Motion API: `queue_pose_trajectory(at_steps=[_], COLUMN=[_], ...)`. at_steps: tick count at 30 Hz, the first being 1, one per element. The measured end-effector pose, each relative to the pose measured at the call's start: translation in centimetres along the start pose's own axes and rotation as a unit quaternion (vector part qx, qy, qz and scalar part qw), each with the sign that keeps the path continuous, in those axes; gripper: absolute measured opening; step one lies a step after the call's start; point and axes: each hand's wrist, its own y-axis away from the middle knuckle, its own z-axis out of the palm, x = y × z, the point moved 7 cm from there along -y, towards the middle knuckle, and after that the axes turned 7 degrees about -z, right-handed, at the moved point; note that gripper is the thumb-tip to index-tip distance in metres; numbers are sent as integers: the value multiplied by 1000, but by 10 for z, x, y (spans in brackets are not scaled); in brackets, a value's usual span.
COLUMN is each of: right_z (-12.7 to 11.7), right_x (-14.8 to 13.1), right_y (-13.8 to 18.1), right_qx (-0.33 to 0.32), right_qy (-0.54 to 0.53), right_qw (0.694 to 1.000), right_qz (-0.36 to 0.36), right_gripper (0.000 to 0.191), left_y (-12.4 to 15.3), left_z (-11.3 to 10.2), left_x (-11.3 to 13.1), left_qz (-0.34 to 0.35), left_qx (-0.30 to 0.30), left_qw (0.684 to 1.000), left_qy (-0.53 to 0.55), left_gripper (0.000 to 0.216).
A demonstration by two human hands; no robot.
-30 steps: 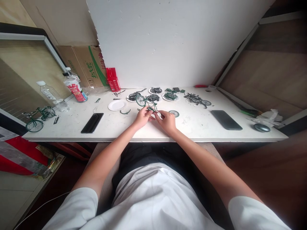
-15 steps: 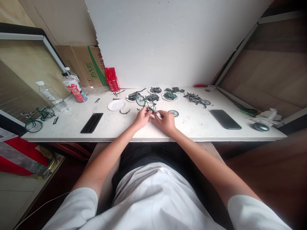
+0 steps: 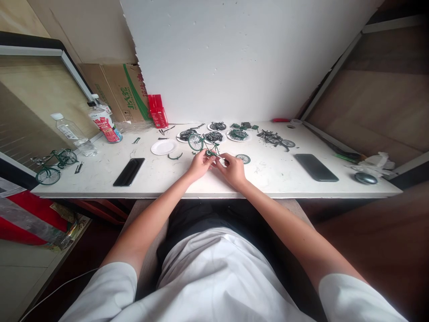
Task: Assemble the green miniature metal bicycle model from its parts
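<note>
Over the middle of the desk, my left hand (image 3: pixel 199 164) is closed around the lower part of a green model bicycle (image 3: pixel 202 141). The bicycle is tilted, with one spoked wheel up at the far left. Close beside it, my right hand (image 3: pixel 233 170) pinches something thin and pale against the frame; its kind is too small to make out. A loose spoked wheel (image 3: pixel 243 158) lies just beyond my right hand. A curved green mudguard-like strip (image 3: pixel 174 156) lies left of my left hand.
Plates of small parts (image 3: pixel 238 134) stand at the back, beside dark loose parts (image 3: pixel 275 139). A white plate (image 3: pixel 163 147) and a phone (image 3: pixel 129 172) lie left. Another green model bicycle (image 3: pixel 53 163) and bottles (image 3: pixel 104 127) stand far left. A dark phone (image 3: pixel 316 167) lies right.
The bicycle has shifted very slightly to the left in my hands. The thin piece at my right fingertips looks paler than before. Both hands stay nearly in place.
</note>
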Motion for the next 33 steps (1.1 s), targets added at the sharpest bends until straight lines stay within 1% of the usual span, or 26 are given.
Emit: queue_pose_trajectory(at_steps=[7, 13, 20, 28, 33], right_z=[0, -3, -3, -1, 1], right_x=[-2, -4, -3, -5, -6], right_y=[1, 1, 1, 2, 3], right_qx=[9, 8, 3, 7, -16], right_qy=[4, 30, 7, -7, -10], right_qw=[1000, 999, 1000, 999, 999], right_qz=[-9, -8, -11, -37, -38], right_gripper=[36, 35, 40, 37, 35], left_y=[1, 2, 4, 5, 6], left_z=[-2, -3, -1, 2, 3], left_x=[4, 9, 10, 9, 12], left_qz=[-5, 7, 6, 18, 19], left_qx=[16, 35, 20, -1, -3], left_qw=[1000, 999, 1000, 999, 999], left_qy=[6, -5, -16, -27, -38], left_gripper=[40, 38, 36, 37, 38])
